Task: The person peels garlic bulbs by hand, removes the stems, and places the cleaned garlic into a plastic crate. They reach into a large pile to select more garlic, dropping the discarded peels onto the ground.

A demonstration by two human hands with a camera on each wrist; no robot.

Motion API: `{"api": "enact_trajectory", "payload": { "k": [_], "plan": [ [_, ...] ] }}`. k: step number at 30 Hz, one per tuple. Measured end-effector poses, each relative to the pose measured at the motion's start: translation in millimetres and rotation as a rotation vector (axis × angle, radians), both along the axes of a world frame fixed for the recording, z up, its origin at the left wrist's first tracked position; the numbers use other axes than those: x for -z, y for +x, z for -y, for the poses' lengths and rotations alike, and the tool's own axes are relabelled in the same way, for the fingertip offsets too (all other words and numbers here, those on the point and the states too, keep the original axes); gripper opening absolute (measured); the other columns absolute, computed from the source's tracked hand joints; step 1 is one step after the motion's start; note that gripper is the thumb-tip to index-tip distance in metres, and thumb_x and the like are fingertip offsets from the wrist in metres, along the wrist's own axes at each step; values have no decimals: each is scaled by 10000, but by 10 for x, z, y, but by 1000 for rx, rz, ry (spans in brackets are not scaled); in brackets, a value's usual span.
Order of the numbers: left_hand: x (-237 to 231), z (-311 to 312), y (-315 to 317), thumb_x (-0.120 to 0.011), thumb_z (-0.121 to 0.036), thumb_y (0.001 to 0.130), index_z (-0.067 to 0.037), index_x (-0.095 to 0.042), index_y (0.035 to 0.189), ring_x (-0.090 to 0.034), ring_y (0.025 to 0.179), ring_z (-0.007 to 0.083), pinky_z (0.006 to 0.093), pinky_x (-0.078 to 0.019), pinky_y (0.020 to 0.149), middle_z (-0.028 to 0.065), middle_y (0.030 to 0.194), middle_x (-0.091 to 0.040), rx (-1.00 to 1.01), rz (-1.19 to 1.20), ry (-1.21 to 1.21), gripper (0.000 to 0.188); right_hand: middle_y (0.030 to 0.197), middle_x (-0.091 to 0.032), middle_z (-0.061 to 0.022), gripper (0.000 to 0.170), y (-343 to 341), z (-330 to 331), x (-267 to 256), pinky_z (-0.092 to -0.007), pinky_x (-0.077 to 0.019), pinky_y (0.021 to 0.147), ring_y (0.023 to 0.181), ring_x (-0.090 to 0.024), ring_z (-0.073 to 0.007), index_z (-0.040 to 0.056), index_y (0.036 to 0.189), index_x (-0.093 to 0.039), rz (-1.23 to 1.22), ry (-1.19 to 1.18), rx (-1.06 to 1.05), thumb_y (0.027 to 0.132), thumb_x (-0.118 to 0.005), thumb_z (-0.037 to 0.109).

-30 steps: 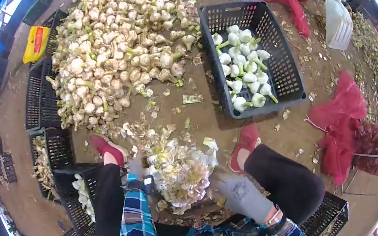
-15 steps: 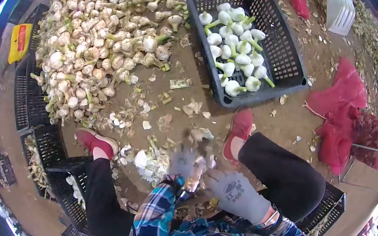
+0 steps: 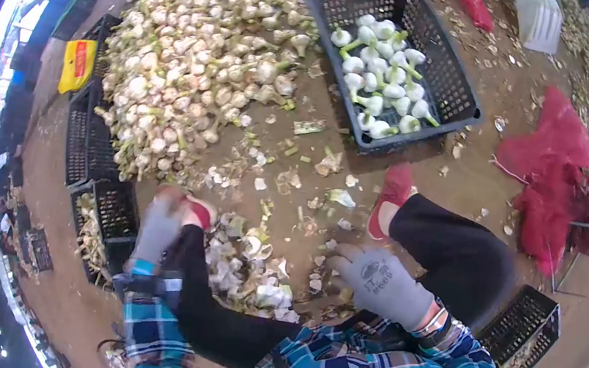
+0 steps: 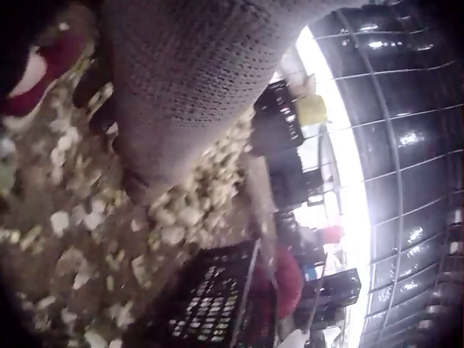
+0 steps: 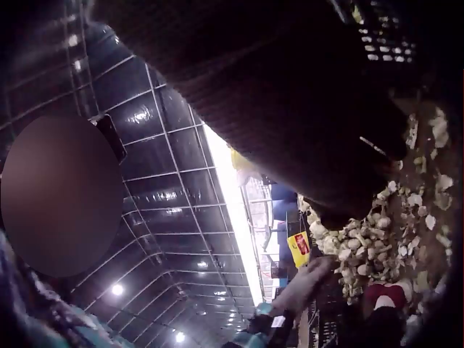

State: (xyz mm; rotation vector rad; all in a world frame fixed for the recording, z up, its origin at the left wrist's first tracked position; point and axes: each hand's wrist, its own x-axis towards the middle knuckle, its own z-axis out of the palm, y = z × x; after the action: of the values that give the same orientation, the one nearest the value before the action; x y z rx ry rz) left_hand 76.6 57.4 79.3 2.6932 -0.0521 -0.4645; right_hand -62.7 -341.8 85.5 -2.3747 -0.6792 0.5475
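The gloved left hand (image 3: pixel 160 229) hangs beside the red shoe (image 3: pixel 201 212), blurred in the head view; the right wrist view shows its fingers stretched out and nearly together. The heap of untrimmed garlic bulbs (image 3: pixel 197 72) lies ahead of it, and a dark crate (image 3: pixel 114 208) stands just outside it. The gloved right hand (image 3: pixel 378 285) is well apart from the left, near the bent knee, back upward, its fingers slightly bent; whether they grip anything, I cannot tell. Loose peels (image 3: pixel 245 267) lie between the hands. Ahead of the right hand is the large black crate (image 3: pixel 442 73) with white, trimmed bulbs (image 3: pixel 385 72); red netting (image 3: pixel 550 160) lies farther out, beyond its outer side.
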Motion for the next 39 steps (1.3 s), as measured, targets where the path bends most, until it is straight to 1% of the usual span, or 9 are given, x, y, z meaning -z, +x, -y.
{"api": "enact_trajectory", "payload": {
  "k": [4,8,10,13,20,23,25,33,39],
  "plan": [
    [-642,-762,-202,-602,-182,901,-1,-605,1138,-628,983,342,387,-484,863,200,1068,-654,-175,252,-25,299,1065,-576,-134,449,45,-106,-123,-389,-493,786,930,-595,-301,44,1064,-560,117,79,-8,702,-717,260],
    [162,-1334,-971,-596,-224,902,-4,-608,1009,-631,898,365,439,-512,758,176,975,-647,-298,170,219,244,1000,-594,-132,406,-17,-211,66,-401,-486,772,931,-597,-314,54,1092,-578,85,-15,-10,728,-680,204],
    [1268,-1629,-1612,-559,-295,906,-49,-607,888,-631,830,352,481,-512,690,154,860,-619,332,360,772,251,938,-605,-133,333,5,-228,170,-417,-479,761,897,-599,-312,67,1090,-594,148,-29,28,763,-613,129],
    [2009,-968,-1996,-565,-283,902,-44,-607,911,-629,847,351,473,-509,709,159,880,-621,-148,-147,273,243,952,-610,-143,357,64,-297,295,-432,-479,775,916,-604,-319,61,1085,-595,-33,-283,-70,750,-646,171],
    [2641,-578,-2154,-579,-256,894,-33,-609,966,-624,889,348,453,-500,755,169,926,-626,-245,-284,218,236,990,-626,-176,440,120,-494,586,-427,-496,790,958,-624,-342,33,1131,-585,-237,-377,-163,746,-650,236],
    [2622,-636,-2281,-584,-244,890,-28,-610,989,-622,906,347,444,-497,775,173,945,-628,-252,-289,186,239,1004,-627,-182,380,120,-526,634,-436,-503,772,919,-640,-342,37,1133,-581,-206,-328,-157,782,-569,180],
    [2535,-744,-2413,-588,-236,888,-25,-611,1005,-620,918,346,439,-494,788,176,959,-629,-261,-289,156,242,897,-635,-148,216,89,-591,660,-446,-497,701,877,-644,-340,61,990,-586,-122,-247,-128,793,-543,139],
    [1573,-1205,-3234,-604,-205,878,-13,-613,1067,-614,965,342,416,-484,840,188,1011,-635,-514,-238,-105,270,998,-632,-171,335,201,-858,509,-449,-489,786,942,-627,-347,62,1112,-584,-35,-62,-208,798,-582,176],
    [973,-1483,-2146,-615,-182,870,-3,-614,1114,-610,1001,340,399,-477,880,196,1050,-639,-539,156,-331,302,1099,-608,-244,499,1153,-1256,130,-443,-465,892,1049,-582,-392,22,1258,-521,-80,152,-52,875,-608,329]
  ]
}}
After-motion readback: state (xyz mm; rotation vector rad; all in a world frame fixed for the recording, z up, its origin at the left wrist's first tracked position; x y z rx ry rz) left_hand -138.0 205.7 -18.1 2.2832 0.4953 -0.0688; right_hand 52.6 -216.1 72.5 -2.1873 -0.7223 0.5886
